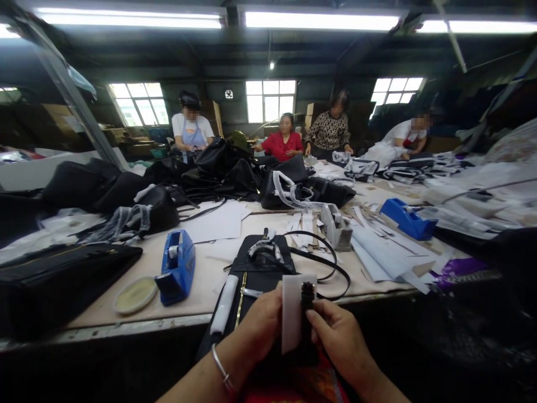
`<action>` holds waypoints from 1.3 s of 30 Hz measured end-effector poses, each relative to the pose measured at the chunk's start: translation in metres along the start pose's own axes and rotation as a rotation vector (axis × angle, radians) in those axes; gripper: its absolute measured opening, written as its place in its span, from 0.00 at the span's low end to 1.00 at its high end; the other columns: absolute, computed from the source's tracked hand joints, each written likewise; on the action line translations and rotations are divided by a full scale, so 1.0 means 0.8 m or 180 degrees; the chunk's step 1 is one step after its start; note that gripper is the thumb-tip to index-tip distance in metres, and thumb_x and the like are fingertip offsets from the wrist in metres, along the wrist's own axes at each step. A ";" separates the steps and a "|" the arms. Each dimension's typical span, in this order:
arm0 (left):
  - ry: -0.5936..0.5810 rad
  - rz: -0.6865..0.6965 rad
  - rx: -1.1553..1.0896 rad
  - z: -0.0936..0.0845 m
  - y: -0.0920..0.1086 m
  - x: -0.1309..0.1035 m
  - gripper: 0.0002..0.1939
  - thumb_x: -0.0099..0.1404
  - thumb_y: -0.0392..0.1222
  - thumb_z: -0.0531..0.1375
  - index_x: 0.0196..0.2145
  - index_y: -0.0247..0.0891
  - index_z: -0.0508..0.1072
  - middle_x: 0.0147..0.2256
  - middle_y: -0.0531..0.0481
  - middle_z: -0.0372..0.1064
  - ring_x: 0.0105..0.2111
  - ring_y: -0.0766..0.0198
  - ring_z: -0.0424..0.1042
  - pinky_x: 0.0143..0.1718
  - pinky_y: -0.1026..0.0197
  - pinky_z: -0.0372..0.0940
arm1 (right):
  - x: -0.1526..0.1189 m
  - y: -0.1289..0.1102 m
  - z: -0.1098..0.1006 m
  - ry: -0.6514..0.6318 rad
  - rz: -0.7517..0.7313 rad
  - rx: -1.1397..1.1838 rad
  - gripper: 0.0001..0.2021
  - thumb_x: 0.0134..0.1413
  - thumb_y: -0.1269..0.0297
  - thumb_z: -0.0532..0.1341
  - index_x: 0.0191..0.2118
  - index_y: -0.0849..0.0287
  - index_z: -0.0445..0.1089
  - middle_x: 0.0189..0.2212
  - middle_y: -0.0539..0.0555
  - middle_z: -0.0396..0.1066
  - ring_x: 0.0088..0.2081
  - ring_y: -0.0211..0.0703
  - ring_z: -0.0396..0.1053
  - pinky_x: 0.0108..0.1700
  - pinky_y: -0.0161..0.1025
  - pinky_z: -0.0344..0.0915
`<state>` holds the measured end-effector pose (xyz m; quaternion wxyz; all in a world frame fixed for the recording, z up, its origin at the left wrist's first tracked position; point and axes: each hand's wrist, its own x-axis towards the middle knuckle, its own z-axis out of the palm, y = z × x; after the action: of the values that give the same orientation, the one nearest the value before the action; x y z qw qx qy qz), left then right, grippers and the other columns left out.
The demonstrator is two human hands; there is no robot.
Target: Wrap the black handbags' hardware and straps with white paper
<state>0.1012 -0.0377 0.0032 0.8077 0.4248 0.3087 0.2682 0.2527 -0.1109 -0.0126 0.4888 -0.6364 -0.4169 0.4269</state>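
A black bag (268, 263) lies at the table's front edge, its carry handle wrapped in pale plastic. A thin black strap (342, 268) loops out to its right. My left hand (262, 319), with a bangle on the wrist, is closed on a flat white sheet (291, 313), perhaps foam or paper; its fingertips are hidden behind it. Beside the sheet, my right hand (335, 330) pinches a black strap end with a metal buckle (308, 291) between thumb and fingers. A white wrapped piece (225, 305) lies along the bag's left side.
Blue tape dispensers (178, 268) (406, 218) stand left and right, with a grey dispenser (335, 226) between. A round yellowish lid or dish (135, 295) lies at left. Black bags (226, 168) are heaped behind, near paper sheets (218, 221). Several people (331, 129) work across the table.
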 end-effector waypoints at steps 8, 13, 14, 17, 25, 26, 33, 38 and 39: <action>0.0100 0.0605 0.0826 0.020 -0.001 -0.002 0.28 0.65 0.63 0.55 0.41 0.31 0.73 0.30 0.49 0.70 0.30 0.63 0.67 0.33 0.62 0.63 | 0.013 -0.036 0.001 -0.0025 -0.0538 0.0010 0.19 0.54 0.48 0.62 0.40 0.60 0.76 0.31 0.56 0.76 0.29 0.47 0.71 0.27 0.37 0.66; -0.0037 0.0697 0.0406 0.022 -0.007 0.001 0.28 0.67 0.61 0.54 0.47 0.32 0.73 0.33 0.46 0.74 0.35 0.59 0.73 0.41 0.56 0.67 | 0.027 -0.036 0.005 0.0169 -0.0564 -0.0003 0.21 0.53 0.46 0.63 0.44 0.58 0.76 0.22 0.52 0.72 0.27 0.48 0.70 0.25 0.37 0.65; -0.0024 0.0733 0.0384 0.021 -0.009 0.001 0.27 0.67 0.60 0.55 0.49 0.33 0.73 0.37 0.44 0.75 0.38 0.58 0.73 0.46 0.55 0.66 | 0.029 -0.036 0.005 0.0154 -0.0602 -0.0013 0.21 0.53 0.46 0.63 0.44 0.58 0.76 0.23 0.52 0.72 0.29 0.49 0.71 0.28 0.38 0.66; -0.0046 0.0811 0.0400 0.016 -0.013 0.000 0.25 0.67 0.56 0.58 0.53 0.34 0.72 0.46 0.41 0.74 0.45 0.56 0.72 0.54 0.53 0.63 | 0.034 -0.036 0.000 0.0158 -0.0664 -0.0213 0.18 0.54 0.47 0.62 0.38 0.58 0.76 0.29 0.53 0.75 0.34 0.50 0.72 0.35 0.39 0.68; -0.0292 0.0782 0.0674 0.009 -0.026 0.017 0.28 0.64 0.59 0.60 0.51 0.33 0.73 0.47 0.40 0.74 0.47 0.52 0.71 0.50 0.54 0.65 | 0.052 -0.037 -0.011 0.0432 -0.1089 -0.1398 0.16 0.56 0.59 0.58 0.20 0.57 0.66 0.22 0.50 0.68 0.27 0.42 0.65 0.30 0.37 0.59; -0.0276 0.0758 0.0719 0.009 -0.028 0.022 0.29 0.62 0.60 0.61 0.50 0.32 0.73 0.45 0.40 0.74 0.46 0.52 0.71 0.48 0.55 0.65 | 0.054 -0.038 -0.012 0.0358 -0.1076 -0.1404 0.16 0.56 0.59 0.58 0.19 0.57 0.67 0.21 0.50 0.69 0.27 0.42 0.66 0.30 0.37 0.58; -0.0077 0.0385 0.0458 0.014 -0.038 0.033 0.25 0.56 0.57 0.64 0.41 0.33 0.69 0.27 0.50 0.71 0.25 0.63 0.69 0.29 0.61 0.64 | 0.059 -0.034 -0.035 0.0078 -0.0557 -0.0169 0.24 0.54 0.44 0.60 0.45 0.59 0.76 0.25 0.51 0.71 0.24 0.43 0.66 0.26 0.37 0.63; 0.0117 0.0363 0.0515 0.022 -0.038 0.022 0.17 0.60 0.47 0.61 0.43 0.32 0.69 0.30 0.51 0.69 0.26 0.66 0.68 0.28 0.64 0.62 | 0.043 -0.019 -0.044 -0.0423 -0.0373 0.0284 0.22 0.52 0.44 0.64 0.40 0.61 0.77 0.28 0.53 0.73 0.31 0.43 0.69 0.33 0.36 0.66; 0.0122 0.0378 0.0591 0.023 -0.038 0.021 0.17 0.61 0.46 0.60 0.43 0.32 0.70 0.30 0.50 0.69 0.26 0.66 0.68 0.28 0.64 0.62 | 0.041 -0.016 -0.043 -0.0610 -0.0328 0.0343 0.21 0.52 0.45 0.65 0.39 0.61 0.76 0.27 0.53 0.73 0.30 0.42 0.69 0.33 0.36 0.66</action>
<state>0.1305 -0.0507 -0.0190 0.7414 0.5102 0.3219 0.2938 0.2933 -0.0868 0.0012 0.5015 -0.5432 -0.4704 0.4819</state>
